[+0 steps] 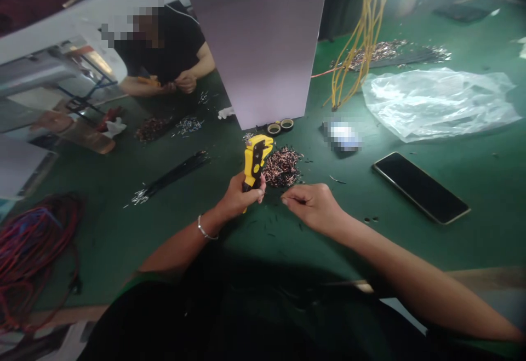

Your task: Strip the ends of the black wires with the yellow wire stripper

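At near centre, green tabletop (485,240) | my left hand (237,199): fingers grasping yellow-and-black handheld tool (255,159) | right hand (316,203): fingers pinched, contents unclear | copper-and-black wire heap (284,168) beyond; progress: I can't tell

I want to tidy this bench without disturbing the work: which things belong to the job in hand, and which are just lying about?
Job in hand, it seems:
yellow hand tool, held in the left hand
heap of copper-and-black pieces, near the right hand
bundle of black strands, probably

Apparently just lying about:
phone
clear plastic bag
red cables
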A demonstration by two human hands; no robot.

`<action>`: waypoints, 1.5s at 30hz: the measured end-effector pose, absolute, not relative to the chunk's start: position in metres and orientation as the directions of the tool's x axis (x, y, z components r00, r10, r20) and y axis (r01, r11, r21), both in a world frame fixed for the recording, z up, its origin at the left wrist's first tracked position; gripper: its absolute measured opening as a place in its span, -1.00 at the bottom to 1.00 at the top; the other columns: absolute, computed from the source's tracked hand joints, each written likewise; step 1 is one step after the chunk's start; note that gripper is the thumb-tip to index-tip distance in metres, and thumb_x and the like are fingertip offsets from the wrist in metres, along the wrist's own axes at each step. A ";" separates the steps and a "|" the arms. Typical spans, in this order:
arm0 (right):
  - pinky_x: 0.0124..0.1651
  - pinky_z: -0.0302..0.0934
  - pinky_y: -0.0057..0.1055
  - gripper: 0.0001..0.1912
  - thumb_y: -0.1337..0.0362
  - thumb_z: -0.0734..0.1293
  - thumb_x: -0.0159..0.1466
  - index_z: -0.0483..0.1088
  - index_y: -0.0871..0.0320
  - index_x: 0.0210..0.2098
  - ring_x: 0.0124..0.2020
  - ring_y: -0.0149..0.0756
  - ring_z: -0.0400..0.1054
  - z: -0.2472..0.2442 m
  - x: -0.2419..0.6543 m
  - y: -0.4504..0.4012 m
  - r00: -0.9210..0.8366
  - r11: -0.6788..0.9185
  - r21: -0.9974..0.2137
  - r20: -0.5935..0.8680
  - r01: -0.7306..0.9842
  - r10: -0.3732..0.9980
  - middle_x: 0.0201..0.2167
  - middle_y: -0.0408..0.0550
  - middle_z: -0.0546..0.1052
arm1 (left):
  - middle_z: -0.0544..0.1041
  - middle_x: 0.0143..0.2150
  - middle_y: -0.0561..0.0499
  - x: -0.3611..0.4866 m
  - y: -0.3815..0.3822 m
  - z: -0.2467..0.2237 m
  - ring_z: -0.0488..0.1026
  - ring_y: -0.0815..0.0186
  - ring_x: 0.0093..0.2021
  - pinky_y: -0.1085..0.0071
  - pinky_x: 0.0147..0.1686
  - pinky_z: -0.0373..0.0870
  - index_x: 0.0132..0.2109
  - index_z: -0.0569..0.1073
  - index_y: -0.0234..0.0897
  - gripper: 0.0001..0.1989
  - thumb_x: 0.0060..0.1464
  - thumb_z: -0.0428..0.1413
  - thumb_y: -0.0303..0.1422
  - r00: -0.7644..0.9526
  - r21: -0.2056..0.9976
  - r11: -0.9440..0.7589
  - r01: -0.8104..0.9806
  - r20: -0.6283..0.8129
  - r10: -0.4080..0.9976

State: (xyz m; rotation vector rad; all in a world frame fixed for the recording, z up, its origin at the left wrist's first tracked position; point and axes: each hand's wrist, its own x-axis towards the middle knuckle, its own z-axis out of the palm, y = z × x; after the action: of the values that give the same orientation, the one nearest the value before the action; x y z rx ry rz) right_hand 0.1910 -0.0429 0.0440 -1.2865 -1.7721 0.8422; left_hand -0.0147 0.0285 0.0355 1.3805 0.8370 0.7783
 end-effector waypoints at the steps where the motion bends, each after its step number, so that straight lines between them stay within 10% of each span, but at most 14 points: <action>1: -0.39 0.25 -0.43 -0.75 0.32 0.25 0.22 0.51 0.16 -0.51 -0.53 -0.38 0.41 0.045 0.192 -0.043 -0.182 0.278 -0.849 0.218 0.449 0.959 -0.54 -0.09 0.58 | 0.44 -0.44 0.10 -0.016 0.031 0.035 0.39 0.43 -0.52 0.40 -0.45 0.40 -0.25 0.41 -0.35 -0.78 -0.11 0.21 -0.48 0.494 0.999 0.010 0.042 -0.029 0.869; 16: -0.51 0.18 -0.48 -0.76 0.31 0.28 0.23 0.56 0.13 -0.49 -0.65 -0.45 0.28 0.057 0.199 -0.040 0.142 0.309 -0.725 0.488 0.616 0.861 -0.63 -0.16 0.52 | 0.55 -0.21 -0.17 -0.019 0.037 0.039 0.49 0.18 -0.33 0.17 -0.28 0.45 -0.11 0.52 -0.41 -0.57 -0.26 0.19 -0.50 0.773 0.879 0.419 -0.229 -0.097 0.626; 45: -0.48 0.14 -0.47 -0.72 0.37 0.23 0.24 0.41 0.13 -0.58 -0.64 -0.44 0.26 0.060 0.186 -0.048 0.036 0.360 -0.667 0.502 0.652 0.864 -0.65 -0.13 0.46 | 0.48 -0.22 -0.08 -0.014 0.013 0.041 0.45 0.27 -0.28 0.26 -0.20 0.42 -0.07 0.45 -0.34 -0.61 -0.09 0.30 -0.40 0.766 0.967 0.256 -0.014 -0.154 0.625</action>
State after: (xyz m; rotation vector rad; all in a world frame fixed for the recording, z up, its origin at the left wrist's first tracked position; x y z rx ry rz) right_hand 0.1860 -0.0477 0.0598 -1.3627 -1.6847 0.2836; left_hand -0.0140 0.0130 0.0411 1.2501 0.5849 0.4684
